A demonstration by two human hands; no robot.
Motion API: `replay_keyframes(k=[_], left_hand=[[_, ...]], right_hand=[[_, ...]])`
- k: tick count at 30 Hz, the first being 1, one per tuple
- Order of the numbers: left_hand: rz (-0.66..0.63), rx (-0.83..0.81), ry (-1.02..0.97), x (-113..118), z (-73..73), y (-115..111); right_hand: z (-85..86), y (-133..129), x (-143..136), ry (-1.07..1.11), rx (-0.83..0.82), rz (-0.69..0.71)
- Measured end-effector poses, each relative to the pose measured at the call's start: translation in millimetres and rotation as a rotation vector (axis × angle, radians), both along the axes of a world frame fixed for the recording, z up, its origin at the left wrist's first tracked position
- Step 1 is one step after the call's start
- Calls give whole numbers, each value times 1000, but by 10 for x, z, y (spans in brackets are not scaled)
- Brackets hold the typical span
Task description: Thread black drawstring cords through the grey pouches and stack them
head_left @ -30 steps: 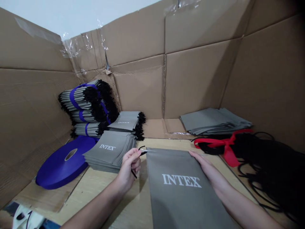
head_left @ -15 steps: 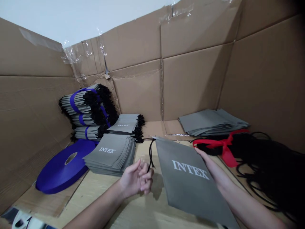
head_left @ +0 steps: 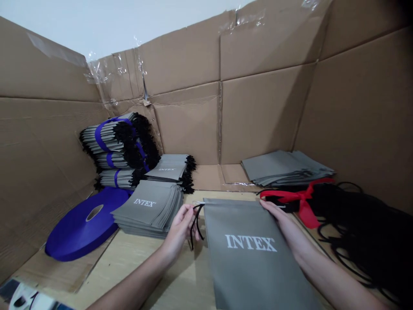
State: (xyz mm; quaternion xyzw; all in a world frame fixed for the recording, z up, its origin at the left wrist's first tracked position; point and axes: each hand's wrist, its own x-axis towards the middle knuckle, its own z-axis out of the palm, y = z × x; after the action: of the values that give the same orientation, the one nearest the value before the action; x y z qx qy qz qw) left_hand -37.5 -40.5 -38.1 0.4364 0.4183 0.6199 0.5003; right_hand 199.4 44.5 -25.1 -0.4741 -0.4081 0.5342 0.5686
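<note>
A grey drawstring bag (head_left: 248, 258) with white INTEX lettering hangs in front of me, its top edge level. My right hand (head_left: 274, 211) grips the bag's upper right corner, with most fingers hidden behind the cloth. At the upper left corner, my left hand (head_left: 187, 221) is closed in a pinch on the black cord (head_left: 195, 226) that comes out of the bag's top hem. The cord's two loose ends dangle below those fingers. A thin pale wire or tip shows at the same corner, too small to make out.
To the left are a stack of grey INTEX bags (head_left: 148, 206), corded bags (head_left: 169, 168), strapped bundles (head_left: 116, 146) and a purple strap roll (head_left: 80, 228). At right lie plain grey bags (head_left: 284, 168) and black cords (head_left: 371, 237) tied with red ribbon (head_left: 303, 198). Cardboard walls (head_left: 187, 125) surround the table.
My left hand has moved up to the bag's corner and closed on the cord. The bag has turned from slanted to nearly straight, facing me.
</note>
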Motion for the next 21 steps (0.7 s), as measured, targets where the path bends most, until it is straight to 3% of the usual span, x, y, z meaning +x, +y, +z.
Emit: replay_keyframes(k=[5,10,16,21], left_hand=[[44,55,157,-40,4,1],[27,42,169,-37,113,-55],[-19,123,270,-72,212,-124],[3,203,367,-100,294,-177]], right_hand=[[34,13,10,42,-199,24],[-19,193,133,22,-23,81],[-51,287,203,69,-86,103],[36,193,160,-25,-48,22]])
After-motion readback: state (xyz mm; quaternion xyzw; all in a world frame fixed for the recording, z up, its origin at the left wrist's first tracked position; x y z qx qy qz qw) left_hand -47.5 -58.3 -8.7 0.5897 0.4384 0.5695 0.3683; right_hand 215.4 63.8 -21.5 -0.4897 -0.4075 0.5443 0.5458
